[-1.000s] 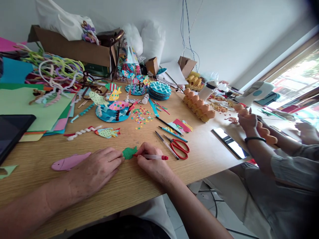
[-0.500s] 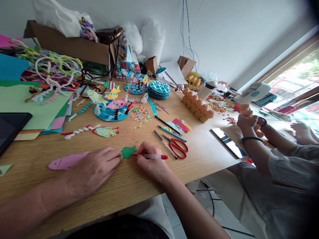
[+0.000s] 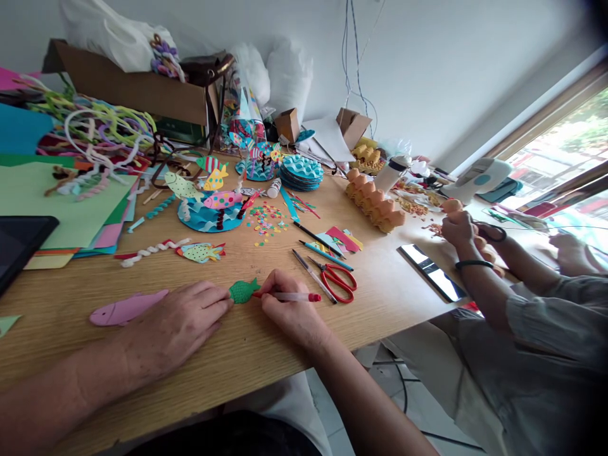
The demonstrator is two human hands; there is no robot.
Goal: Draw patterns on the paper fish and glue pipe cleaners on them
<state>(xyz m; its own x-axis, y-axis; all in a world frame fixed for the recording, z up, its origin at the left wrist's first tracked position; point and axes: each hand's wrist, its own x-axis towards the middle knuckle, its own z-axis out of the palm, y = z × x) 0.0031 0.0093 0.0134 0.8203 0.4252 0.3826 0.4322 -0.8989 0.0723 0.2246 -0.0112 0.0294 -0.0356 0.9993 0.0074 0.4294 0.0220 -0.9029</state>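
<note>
- One view only, the head camera: I am seeing the left hand (image 3: 183, 326) lying flat and released. Its fingertips are pressing the left end of the green paper fish (image 3: 242, 291), which is lying near the front edge of the tabletop (image 3: 228, 361), about midway along it.
- The right hand (image 3: 285, 310) is grasping the red-capped pen (image 3: 294, 296), with the tip touching the fish's right end.
- I am judging the risks small. The fish is being pinned at one end only, so a firm stroke could be dragging or creasing it. The tip could also be running off the paper and marking the wood.
- The red scissors (image 3: 339, 278) are lying just beside the right hand, toward the right edge. A wide wrist swing could be knocking them.
- Against a second ago, both hands, fish and pen are staying almost where they were. The pink paper fish (image 3: 126, 307) is lying unmoved beside the left hand.
- The co-worker's hand (image 3: 458, 228) at the right edge has shifted a little toward the orange egg carton (image 3: 375, 202).
</note>
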